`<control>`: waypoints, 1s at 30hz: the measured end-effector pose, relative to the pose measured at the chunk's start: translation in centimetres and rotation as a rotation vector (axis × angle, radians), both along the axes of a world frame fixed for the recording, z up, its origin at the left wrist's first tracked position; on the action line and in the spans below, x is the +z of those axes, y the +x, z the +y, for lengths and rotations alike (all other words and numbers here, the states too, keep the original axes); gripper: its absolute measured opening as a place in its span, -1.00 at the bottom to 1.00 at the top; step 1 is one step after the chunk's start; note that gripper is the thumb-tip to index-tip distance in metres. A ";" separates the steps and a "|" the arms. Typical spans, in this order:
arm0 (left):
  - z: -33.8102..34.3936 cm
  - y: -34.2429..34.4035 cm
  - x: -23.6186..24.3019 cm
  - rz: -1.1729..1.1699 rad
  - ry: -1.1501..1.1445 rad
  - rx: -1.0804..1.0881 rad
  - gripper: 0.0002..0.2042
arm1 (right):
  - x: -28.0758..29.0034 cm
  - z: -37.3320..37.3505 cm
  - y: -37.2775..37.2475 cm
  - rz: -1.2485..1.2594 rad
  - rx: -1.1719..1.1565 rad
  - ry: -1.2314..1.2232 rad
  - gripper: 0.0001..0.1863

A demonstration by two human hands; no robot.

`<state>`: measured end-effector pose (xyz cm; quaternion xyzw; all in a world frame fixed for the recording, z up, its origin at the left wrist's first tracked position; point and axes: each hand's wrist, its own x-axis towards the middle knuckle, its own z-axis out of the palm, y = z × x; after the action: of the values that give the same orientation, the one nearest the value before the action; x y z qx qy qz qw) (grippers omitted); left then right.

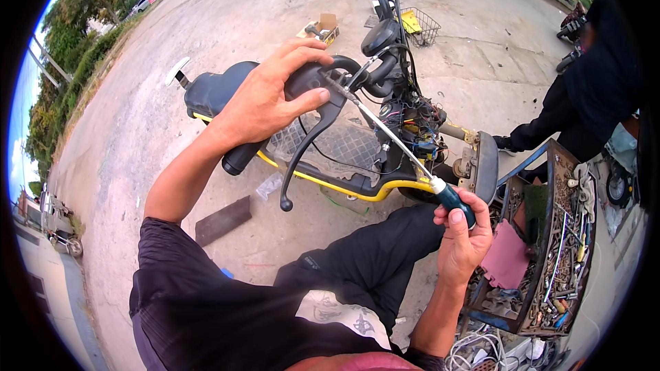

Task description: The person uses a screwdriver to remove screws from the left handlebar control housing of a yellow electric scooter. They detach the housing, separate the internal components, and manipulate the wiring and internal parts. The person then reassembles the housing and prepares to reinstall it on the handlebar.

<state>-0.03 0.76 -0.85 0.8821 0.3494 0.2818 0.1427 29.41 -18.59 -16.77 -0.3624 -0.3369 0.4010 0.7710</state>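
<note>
My left hand (282,86) is wrapped over the black switch and brake-lever housing (306,79) on the handlebar of a partly dismantled scooter with yellow trim (378,192). A long screwdriver (405,154) is gripped by its dark green handle in my right hand (464,227). Its shaft reaches up to the lever mount beside my left thumb; the exact tip contact is hard to make out. The black brake lever (295,165) curves down below the housing, and exposed wiring (416,130) shows on the front column.
At right stands a rusty tool tray (550,247) with a pink foam piece (502,251); a dark-clothed person (588,89) is beyond. A cardboard box (328,26) and wire basket (426,27) sit behind the scooter. A dark board (222,221) lies on the concrete ground (124,130).
</note>
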 end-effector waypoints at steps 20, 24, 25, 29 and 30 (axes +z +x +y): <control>0.8 0.1 -0.5 0.113 0.225 -0.076 -0.89 | 0.4 -1.5 0.7 0.000 -0.022 0.026 -0.66; 0.8 0.9 0.3 0.011 0.128 -0.108 -0.92 | 0.3 -3.6 2.4 0.045 -0.060 0.046 -0.66; -0.1 1.7 -0.1 -0.122 0.419 -0.049 -0.93 | -0.2 -4.4 2.9 0.061 -0.087 0.053 -0.65; 3.7 -5.2 -0.4 -0.905 0.419 -0.154 -0.81 | -3.2 -8.6 4.7 0.229 -0.131 -0.016 -0.64; 4.7 -6.6 -2.3 -1.037 0.392 -0.086 -0.82 | -4.3 -10.1 4.9 0.285 -0.140 -0.021 -0.64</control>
<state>-6.68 5.49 -3.11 0.6515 0.1380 0.7327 0.1404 34.29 -28.73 -21.11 -0.3325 -0.1936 0.3972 0.8332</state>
